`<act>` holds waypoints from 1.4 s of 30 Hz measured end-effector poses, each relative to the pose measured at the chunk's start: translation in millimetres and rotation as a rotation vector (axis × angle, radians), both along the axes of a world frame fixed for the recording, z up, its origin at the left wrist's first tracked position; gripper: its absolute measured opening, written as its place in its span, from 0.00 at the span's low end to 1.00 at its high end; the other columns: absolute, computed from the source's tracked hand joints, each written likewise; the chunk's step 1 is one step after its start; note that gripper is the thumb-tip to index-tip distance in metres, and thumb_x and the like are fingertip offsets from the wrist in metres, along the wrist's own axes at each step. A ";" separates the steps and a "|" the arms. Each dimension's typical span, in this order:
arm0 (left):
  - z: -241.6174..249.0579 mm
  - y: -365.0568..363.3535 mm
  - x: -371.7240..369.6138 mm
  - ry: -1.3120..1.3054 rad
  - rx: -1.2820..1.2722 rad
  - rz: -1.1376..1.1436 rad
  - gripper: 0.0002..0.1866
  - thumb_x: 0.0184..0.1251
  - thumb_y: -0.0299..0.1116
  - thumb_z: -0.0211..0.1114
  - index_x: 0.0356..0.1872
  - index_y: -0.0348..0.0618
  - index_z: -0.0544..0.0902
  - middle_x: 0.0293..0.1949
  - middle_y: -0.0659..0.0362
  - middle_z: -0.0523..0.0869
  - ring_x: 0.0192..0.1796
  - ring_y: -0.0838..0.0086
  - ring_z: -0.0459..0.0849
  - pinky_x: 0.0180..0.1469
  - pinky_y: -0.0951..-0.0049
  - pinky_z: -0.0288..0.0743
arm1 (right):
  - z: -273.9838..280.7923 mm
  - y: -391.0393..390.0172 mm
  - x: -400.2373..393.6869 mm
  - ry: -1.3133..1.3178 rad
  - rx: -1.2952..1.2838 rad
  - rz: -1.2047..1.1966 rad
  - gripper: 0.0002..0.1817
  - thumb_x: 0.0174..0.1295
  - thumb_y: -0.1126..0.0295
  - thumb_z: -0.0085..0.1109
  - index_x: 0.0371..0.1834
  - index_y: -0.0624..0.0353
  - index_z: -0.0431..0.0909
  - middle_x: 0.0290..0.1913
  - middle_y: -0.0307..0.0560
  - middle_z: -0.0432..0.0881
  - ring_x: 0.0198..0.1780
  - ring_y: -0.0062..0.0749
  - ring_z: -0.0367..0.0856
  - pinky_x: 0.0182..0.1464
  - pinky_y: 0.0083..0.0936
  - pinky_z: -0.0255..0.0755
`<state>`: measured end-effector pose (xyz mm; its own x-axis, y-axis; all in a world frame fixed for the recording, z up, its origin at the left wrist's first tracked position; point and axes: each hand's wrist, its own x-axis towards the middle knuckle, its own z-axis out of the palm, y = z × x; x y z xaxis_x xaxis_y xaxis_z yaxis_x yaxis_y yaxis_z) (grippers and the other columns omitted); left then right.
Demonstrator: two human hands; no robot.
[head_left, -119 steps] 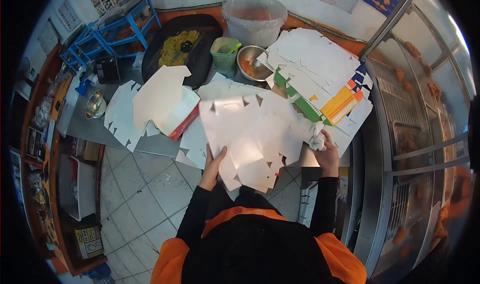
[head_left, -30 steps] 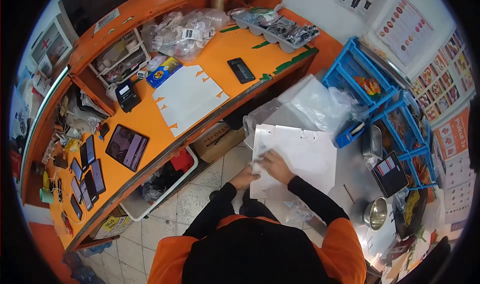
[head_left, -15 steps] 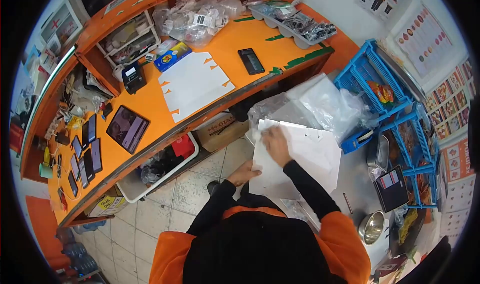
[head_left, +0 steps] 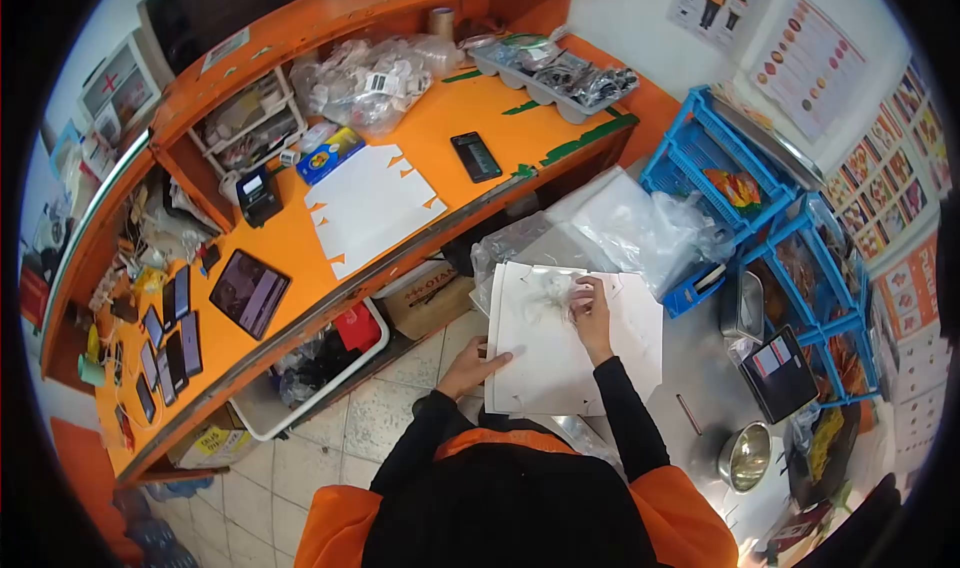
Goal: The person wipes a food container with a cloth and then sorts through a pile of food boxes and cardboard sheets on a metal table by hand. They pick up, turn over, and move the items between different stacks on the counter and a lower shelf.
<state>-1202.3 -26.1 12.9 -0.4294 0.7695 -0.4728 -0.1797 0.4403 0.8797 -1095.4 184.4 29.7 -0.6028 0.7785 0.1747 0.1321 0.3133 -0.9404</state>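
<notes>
The cardboard sheet lies flat on the steel desk. The left hand pins its near edge with a flat, spread grip; the right hand closes on a crumpled cloth just above. The sheet looks light, stiff and slippery, best taken by its edges.

Hardly any writing can be read with certainty. On the brown cardboard box under the orange counter, dark letters can be made out that seem to read "OTA", though the rest is too small to tell. Print is also carried by the wall posters, the yellow-labelled carton on the floor and the blue packet, but none of it can be read.
</notes>
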 end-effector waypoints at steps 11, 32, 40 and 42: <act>13.2 22.1 3.2 0.453 0.209 0.038 0.45 0.50 0.30 0.70 0.64 0.50 0.47 0.56 0.42 0.68 0.57 0.50 0.72 0.58 0.63 0.65 | -3.4 -62.8 -29.0 -0.319 0.823 0.085 0.12 0.49 0.73 0.56 0.38 0.53 0.79 0.40 0.45 0.74 0.43 0.41 0.71 0.41 0.35 0.65; 3.4 29.0 4.3 0.600 0.110 -0.087 0.39 0.50 0.24 0.66 0.66 0.46 0.61 0.50 0.39 0.77 0.52 0.56 0.78 0.54 0.68 0.69 | 2.2 7.1 -9.7 -0.174 0.520 -0.254 0.10 0.50 0.79 0.55 0.36 0.60 0.81 0.38 0.51 0.75 0.37 0.47 0.76 0.39 0.34 0.71; -10.7 24.8 8.8 0.572 0.242 -0.078 0.39 0.54 0.21 0.62 0.68 0.47 0.56 0.46 0.40 0.77 0.49 0.52 0.77 0.50 0.65 0.69 | -43.7 17.4 23.9 -0.380 0.641 -0.294 0.08 0.55 0.72 0.53 0.35 0.59 0.80 0.42 0.50 0.77 0.42 0.42 0.76 0.44 0.33 0.72; -7.3 23.3 12.7 0.591 0.224 -0.077 0.39 0.54 0.20 0.62 0.68 0.47 0.57 0.47 0.40 0.77 0.50 0.53 0.77 0.51 0.66 0.69 | -27.1 55.4 35.5 -0.207 0.558 -0.429 0.07 0.50 0.77 0.57 0.33 0.60 0.81 0.37 0.51 0.75 0.40 0.44 0.75 0.42 0.34 0.70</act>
